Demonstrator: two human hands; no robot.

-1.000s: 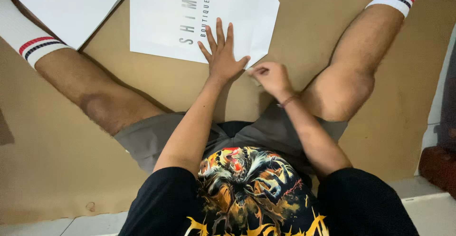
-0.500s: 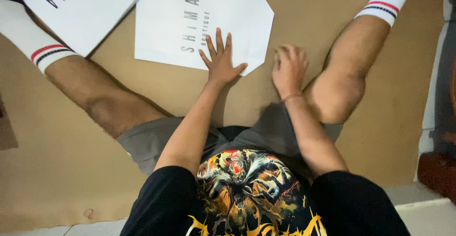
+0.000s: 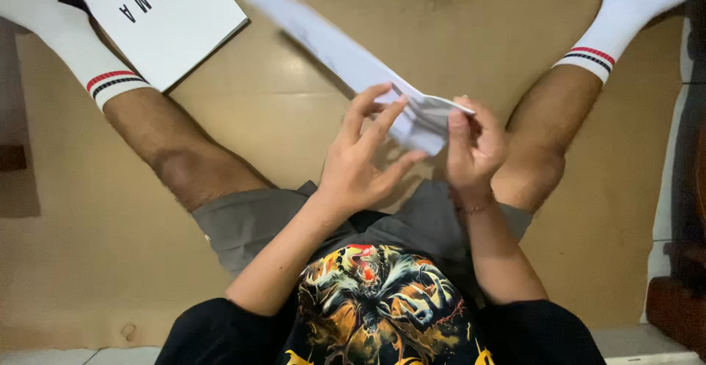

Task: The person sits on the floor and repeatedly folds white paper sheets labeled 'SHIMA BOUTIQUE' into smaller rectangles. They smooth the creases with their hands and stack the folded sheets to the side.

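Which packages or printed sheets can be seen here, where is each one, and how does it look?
White flat package: lies on the tan floor at upper left, beside the sock; rectangular, white, dark lettering.
White sheet: lifted off the floor between the legs, blurred, near corner pinched by left hand and right hand; white, partly folded.

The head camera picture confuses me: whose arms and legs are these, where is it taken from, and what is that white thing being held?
No machine here: a person sits on a tan floor, legs spread, and wears the camera on the head, so you look down at them. The left hand and the right hand together lift a flat white paper bag by its near end; it is blurred. A second white paper piece with dark lettering lies on the floor by the left leg.
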